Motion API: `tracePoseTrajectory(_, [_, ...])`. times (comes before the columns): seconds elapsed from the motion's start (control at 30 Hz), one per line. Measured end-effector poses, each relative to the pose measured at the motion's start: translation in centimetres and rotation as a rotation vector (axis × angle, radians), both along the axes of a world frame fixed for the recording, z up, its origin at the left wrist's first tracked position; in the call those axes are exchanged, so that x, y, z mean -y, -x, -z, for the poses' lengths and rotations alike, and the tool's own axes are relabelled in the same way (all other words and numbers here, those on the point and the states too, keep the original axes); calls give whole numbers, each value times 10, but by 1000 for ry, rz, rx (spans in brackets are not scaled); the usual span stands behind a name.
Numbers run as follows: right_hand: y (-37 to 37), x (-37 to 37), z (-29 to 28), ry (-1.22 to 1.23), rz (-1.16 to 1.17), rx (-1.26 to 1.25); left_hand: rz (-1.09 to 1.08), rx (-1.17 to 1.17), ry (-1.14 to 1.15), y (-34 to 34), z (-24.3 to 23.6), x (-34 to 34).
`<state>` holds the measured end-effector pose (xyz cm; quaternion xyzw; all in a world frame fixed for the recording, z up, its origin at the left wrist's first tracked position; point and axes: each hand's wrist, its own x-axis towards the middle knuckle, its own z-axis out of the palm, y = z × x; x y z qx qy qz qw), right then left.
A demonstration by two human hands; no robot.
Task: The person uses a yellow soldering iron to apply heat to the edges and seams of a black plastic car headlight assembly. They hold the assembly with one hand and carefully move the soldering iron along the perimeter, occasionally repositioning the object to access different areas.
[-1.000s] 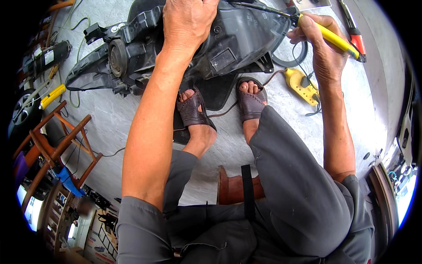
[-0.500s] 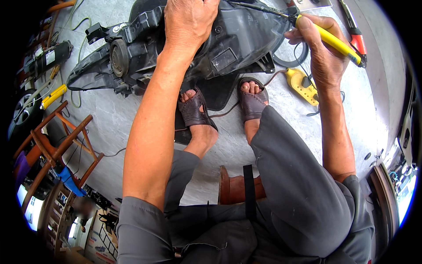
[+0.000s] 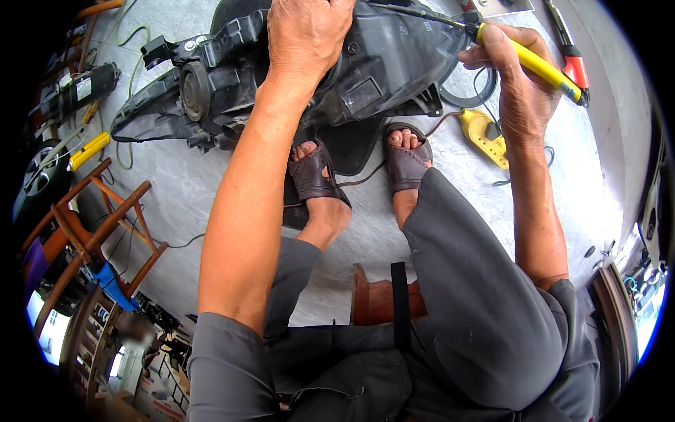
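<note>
A black car headlight housing [image 3: 365,63] lies across the floor in front of my feet. Over its middle is my left hand [image 3: 309,32], back upward; the upper edge of the picture cuts off its fingers, so their grip is hidden. My right hand [image 3: 517,63] is closed round a yellow-handled tool [image 3: 541,69] that looks like a soldering iron. Its long thin metal shaft points left, across the right part of the housing, and the tip is near the upper edge. Whether the tip touches the plastic is unclear.
Beside the housing lie a dark ring [image 3: 460,95] and a yellow power strip [image 3: 485,137] with a cord. A red-handled tool [image 3: 575,70] is at the far right. On the left stand a wooden stool frame [image 3: 98,218], a yellow cylinder [image 3: 89,152] and loose cables [image 3: 131,70].
The whole view has shifted slightly, moving the scene a little to the right. Both hands keep nearly the same places, and the tool stays in my right hand.
</note>
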<state>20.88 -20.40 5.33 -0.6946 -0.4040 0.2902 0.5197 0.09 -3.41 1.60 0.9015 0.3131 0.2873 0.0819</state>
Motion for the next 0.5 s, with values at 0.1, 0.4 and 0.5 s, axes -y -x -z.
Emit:
tracePoseTrajectory(0.1, [0, 0, 1, -2, 15, 16, -9, 15, 40, 0, 0, 0])
tracePoseTrajectory(0.4, [-4, -2, 5, -26, 12, 13, -122, 170, 280, -5, -2, 4])
tracePoseTrajectory(0.5, [-5, -3, 5, -15, 11, 13, -54, 87, 156, -1, 0, 1])
